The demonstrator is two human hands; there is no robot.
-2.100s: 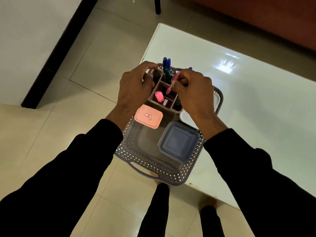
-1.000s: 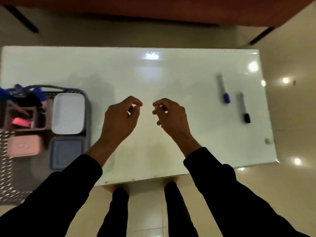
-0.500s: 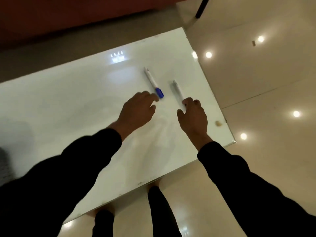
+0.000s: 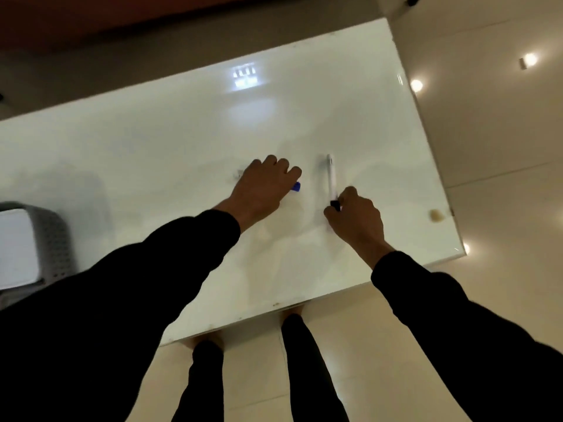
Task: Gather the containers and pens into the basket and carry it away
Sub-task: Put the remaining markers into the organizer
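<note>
On the white table (image 4: 182,153) my left hand (image 4: 265,187) lies over the blue-capped pen (image 4: 296,186). Its fingers curl down around the barrel, and only the blue cap shows past them. To the right lies the black-capped pen (image 4: 331,175), a white barrel pointing away from me. My right hand (image 4: 355,217) pinches that pen's black cap with thumb and forefinger. The grey perforated basket (image 4: 54,239) stands at the far left edge of the view with a white container (image 4: 15,248) inside it. The rest of the basket is out of view.
A small beige scrap (image 4: 436,215) lies near the table's right edge. The table's right corner (image 4: 463,254) and near edge are close to my hands. Glossy tiled floor (image 4: 487,147) surrounds the table, and my legs stand at its near edge.
I turned from the basket towards the table's right end. Both hands reached out and came down on the two pens: the left now covers the blue-capped one, the right grips the black cap.
</note>
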